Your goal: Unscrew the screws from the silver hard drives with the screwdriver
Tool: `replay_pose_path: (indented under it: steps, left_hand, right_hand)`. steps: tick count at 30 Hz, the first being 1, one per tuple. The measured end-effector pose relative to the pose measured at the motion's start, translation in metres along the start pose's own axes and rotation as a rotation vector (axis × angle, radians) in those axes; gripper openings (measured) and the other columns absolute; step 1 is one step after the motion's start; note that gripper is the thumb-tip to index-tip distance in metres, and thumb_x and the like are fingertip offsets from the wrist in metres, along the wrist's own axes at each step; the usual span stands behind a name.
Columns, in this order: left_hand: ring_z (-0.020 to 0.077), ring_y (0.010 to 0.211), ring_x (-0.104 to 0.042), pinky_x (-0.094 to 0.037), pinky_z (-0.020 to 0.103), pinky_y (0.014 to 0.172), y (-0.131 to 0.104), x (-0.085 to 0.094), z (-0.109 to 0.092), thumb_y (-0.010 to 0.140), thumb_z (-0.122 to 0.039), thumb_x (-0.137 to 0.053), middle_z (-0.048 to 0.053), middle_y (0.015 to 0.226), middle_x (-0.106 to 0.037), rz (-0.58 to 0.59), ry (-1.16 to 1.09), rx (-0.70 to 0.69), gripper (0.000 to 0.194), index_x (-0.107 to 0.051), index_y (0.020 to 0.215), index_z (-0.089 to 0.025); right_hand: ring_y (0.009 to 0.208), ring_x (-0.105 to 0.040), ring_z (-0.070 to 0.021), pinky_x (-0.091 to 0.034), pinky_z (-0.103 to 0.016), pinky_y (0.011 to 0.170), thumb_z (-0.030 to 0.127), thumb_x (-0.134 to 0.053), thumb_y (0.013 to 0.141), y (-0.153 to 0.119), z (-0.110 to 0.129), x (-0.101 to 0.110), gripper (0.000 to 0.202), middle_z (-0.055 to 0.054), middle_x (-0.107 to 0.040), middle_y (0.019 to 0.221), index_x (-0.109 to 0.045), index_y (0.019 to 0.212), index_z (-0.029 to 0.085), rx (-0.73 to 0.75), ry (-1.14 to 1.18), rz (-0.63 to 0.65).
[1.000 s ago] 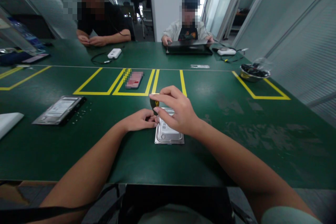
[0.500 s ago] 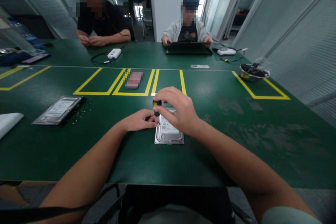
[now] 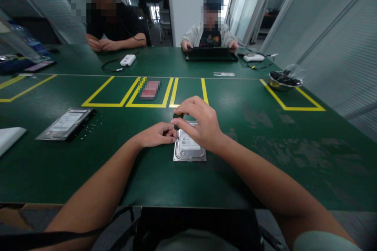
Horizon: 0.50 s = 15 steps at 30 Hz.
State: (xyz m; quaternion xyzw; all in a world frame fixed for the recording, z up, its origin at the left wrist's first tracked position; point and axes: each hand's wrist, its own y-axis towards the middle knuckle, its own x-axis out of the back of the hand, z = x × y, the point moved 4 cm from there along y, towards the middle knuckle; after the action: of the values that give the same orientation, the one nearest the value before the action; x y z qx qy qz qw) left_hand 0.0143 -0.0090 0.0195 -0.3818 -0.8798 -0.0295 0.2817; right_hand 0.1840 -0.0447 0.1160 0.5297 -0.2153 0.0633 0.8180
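Note:
A silver hard drive point(image 3: 191, 151) with a white label lies flat on the green table point(image 3: 188, 188) in front of me. My right hand point(image 3: 200, 123) is closed round the dark handle of a small screwdriver point(image 3: 177, 117), held upright over the drive's far left part. The screwdriver's tip is hidden. At the drive's left edge is my left hand point(image 3: 160, 134), its fingers curled together near the screwdriver's lower end; what they grip is too small to make out. Further left lie a second hard drive point(image 3: 66, 123) and several tiny screws point(image 3: 92, 127) beside it.
Yellow tape point(image 3: 147, 105) marks areas across the table, with a blurred reddish object point(image 3: 150, 90) in one. A bowl of dark items point(image 3: 285, 81) stands at the right. Two people sit opposite, one holding a black tablet-like object point(image 3: 211, 53).
The screwdriver handle has turned and tilted slightly in my right hand, whose fingers have shifted a little. My left hand and the drive look unchanged.

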Motion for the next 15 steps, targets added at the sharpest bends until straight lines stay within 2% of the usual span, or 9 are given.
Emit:
replay_pose_path:
  steps: [2,5,7,9,13,15]
  left_hand:
    - [0.0105,0.062,-0.041,-0.033,0.023,0.058,0.0001,0.0001,0.0008,0.083,-0.038,-0.064,-0.005,0.067,-0.044,0.002,0.002,-0.01,0.027,-0.051,0.075,-0.016]
    - [0.0103,0.061,-0.039,-0.032,0.023,0.057,0.0005,0.0003,0.0042,0.083,-0.041,-0.065,-0.005,0.066,-0.042,-0.008,0.012,-0.014,0.029,-0.052,0.076,-0.016]
    - [0.0101,0.061,-0.038,-0.032,0.023,0.058,0.0007,0.0003,0.0055,0.083,-0.042,-0.065,-0.005,0.065,-0.042,-0.01,0.021,-0.008,0.03,-0.052,0.076,-0.016]
    - [0.0101,0.06,-0.038,-0.032,0.023,0.058,0.0007,0.0003,0.004,0.084,-0.042,-0.064,-0.005,0.065,-0.041,-0.009,0.026,-0.007,0.03,-0.053,0.076,-0.016]
    - [0.0105,0.062,-0.041,-0.033,0.023,0.058,-0.0002,0.0001,-0.0028,0.083,-0.041,-0.064,-0.004,0.066,-0.044,0.002,0.046,-0.017,0.028,-0.054,0.076,-0.016]
    - [0.0109,0.063,-0.042,-0.033,0.023,0.058,-0.0004,-0.0001,-0.0036,0.083,-0.041,-0.064,-0.004,0.068,-0.046,0.001,0.047,-0.013,0.028,-0.054,0.077,-0.016]
  right_hand:
    - [0.091,-0.064,-0.0168,-0.055,-0.034,0.082,0.031,-0.06,0.092,-0.0002,0.0005,0.0006,0.016,-0.007,-0.068,0.094,-0.067,0.096,0.018,-0.011,-0.002,-0.008]
    - [0.109,-0.064,-0.0181,-0.053,-0.039,0.094,0.021,-0.052,0.094,-0.0008,0.0019,-0.0008,0.018,-0.01,-0.07,0.113,-0.065,0.105,0.017,-0.01,0.054,0.022]
    - [0.115,-0.064,-0.0173,-0.051,-0.039,0.098,0.016,-0.049,0.094,-0.0014,0.002,-0.0028,0.022,-0.011,-0.069,0.119,-0.063,0.11,0.017,0.0,0.093,0.054]
    - [0.11,-0.065,-0.0169,-0.053,-0.036,0.094,0.018,-0.051,0.094,-0.0017,0.0011,-0.0039,0.021,-0.01,-0.07,0.114,-0.063,0.11,0.016,0.01,0.095,0.062]
    - [0.09,-0.062,-0.0169,-0.055,-0.033,0.079,0.03,-0.063,0.09,-0.0015,-0.0024,-0.0015,0.014,-0.006,-0.065,0.093,-0.067,0.097,0.018,-0.038,0.007,0.002]
    - [0.09,-0.062,-0.0174,-0.055,-0.034,0.08,0.031,-0.064,0.089,-0.0012,-0.002,-0.0003,0.016,-0.007,-0.065,0.094,-0.067,0.096,0.018,-0.052,0.0,-0.009]
